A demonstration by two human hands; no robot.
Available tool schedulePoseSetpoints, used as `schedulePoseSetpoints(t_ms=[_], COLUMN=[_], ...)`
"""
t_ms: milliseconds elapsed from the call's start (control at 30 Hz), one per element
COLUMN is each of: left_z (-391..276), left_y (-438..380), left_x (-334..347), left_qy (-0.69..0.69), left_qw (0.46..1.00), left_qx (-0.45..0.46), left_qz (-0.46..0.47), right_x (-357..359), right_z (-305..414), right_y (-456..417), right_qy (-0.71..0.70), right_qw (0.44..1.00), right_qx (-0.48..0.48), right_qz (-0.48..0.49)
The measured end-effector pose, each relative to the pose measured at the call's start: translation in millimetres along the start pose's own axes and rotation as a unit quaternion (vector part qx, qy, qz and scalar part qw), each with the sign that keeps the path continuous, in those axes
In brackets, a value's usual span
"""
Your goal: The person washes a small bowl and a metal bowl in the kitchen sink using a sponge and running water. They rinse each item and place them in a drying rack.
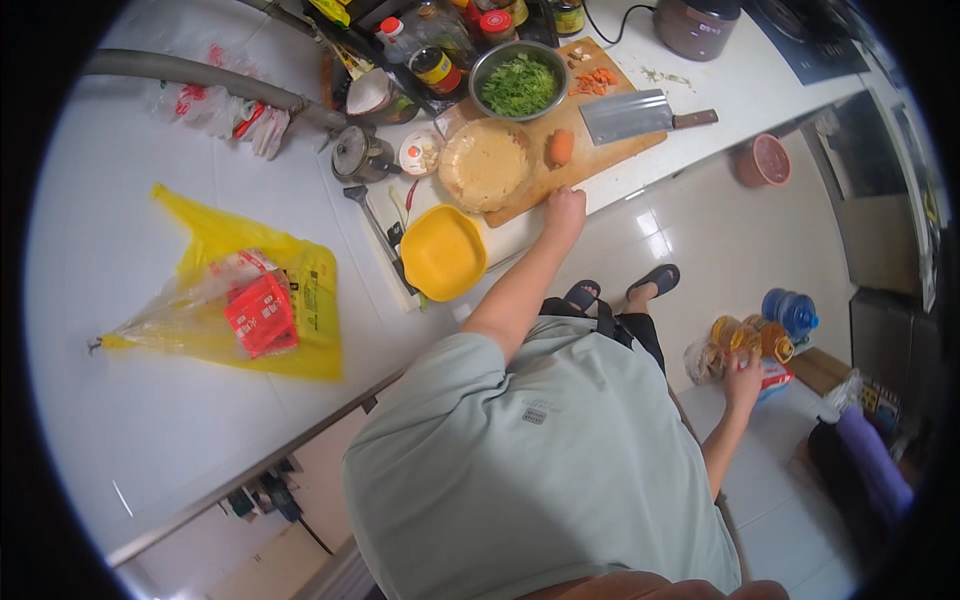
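Note:
My left hand (566,208), curled with nothing visible in it, rests at the counter's front edge beside the wooden cutting board (626,154). On the board lie a carrot piece (561,148), chopped carrot (596,81), garlic (578,55) and a cleaver (630,118). A steel bowl of chopped greens (519,84) and a bowl of pale yellow food (487,165) overlap the board's left part. Nearby sits a yellow plastic basin (444,253). At the right, my right hand (742,380) hangs in front of oil bottles (735,335); its fingertips are unclear.
Sauce bottles (435,69) crowd the back. A small dish (421,153), a red chili (412,195) and a lidded glass pot (358,154) stand left of the board. A rice cooker (697,28) is at the back right. A pink bin (763,160) stands on the floor.

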State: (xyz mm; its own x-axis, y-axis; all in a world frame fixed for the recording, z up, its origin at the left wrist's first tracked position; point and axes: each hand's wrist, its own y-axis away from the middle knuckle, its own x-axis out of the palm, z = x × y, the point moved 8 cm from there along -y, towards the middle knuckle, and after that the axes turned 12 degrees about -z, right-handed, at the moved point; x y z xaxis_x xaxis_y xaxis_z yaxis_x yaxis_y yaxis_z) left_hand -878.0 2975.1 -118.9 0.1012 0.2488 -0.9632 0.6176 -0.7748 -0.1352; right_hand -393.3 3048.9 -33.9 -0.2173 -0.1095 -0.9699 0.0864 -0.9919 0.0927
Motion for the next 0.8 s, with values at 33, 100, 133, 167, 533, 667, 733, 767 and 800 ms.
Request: schedulePoseSetpoints(t_ms=[33, 100, 133, 167, 533, 667, 733, 767, 800], left_z=[-0.8, -1.5, -0.9, -2.8, -6.7, -40.6, -52.4, -62.9, -82.0], left_y=[-1.2, -5.7, -6.3, -11.7, -35.2, -88.3, -139.8, -163.2, -195.8], left_x=[-0.1, 1.2, -0.8, 0.8, 43.5, 35.5, 30.0, 19.2, 15.9], left_qy=[-0.008, -0.023, -0.027, -0.028, 0.293, 0.544, 0.542, 0.527, 0.520], left_qw=[1.000, 1.000, 0.999, 0.999, 0.876, 0.701, 0.723, 0.744, 0.763], left_qx=[0.002, 0.003, -0.015, -0.021, -0.356, -0.459, -0.426, -0.409, -0.379], left_qz=[0.007, 0.018, 0.025, 0.031, 0.144, 0.035, 0.039, 0.037, 0.052], right_x=[26.2, 80.4, 104.9, 125.7, 143.9, 138.3, 135.4, 139.8, 139.4], right_z=[-17.4, -55.5, -74.7, -96.0, -218.9, -229.1, -232.2, -229.6, -236.7], right_y=[-11.2, -19.5, -15.2, -8.5, -123.2, -166.5, -177.1, -183.1, -177.5], right_qy=[0.017, 0.022, 0.010, -0.001, -0.029, -0.052, -0.053, -0.058, -0.060], right_qw=[0.997, 0.989, 0.977, 0.969, 0.956, 0.956, 0.956, 0.954, 0.953], right_qx=[0.028, -0.061, -0.174, -0.207, 0.099, 0.132, 0.144, 0.144, 0.164], right_qz=[0.067, 0.130, 0.119, 0.138, 0.274, 0.257, 0.249, 0.255, 0.247])
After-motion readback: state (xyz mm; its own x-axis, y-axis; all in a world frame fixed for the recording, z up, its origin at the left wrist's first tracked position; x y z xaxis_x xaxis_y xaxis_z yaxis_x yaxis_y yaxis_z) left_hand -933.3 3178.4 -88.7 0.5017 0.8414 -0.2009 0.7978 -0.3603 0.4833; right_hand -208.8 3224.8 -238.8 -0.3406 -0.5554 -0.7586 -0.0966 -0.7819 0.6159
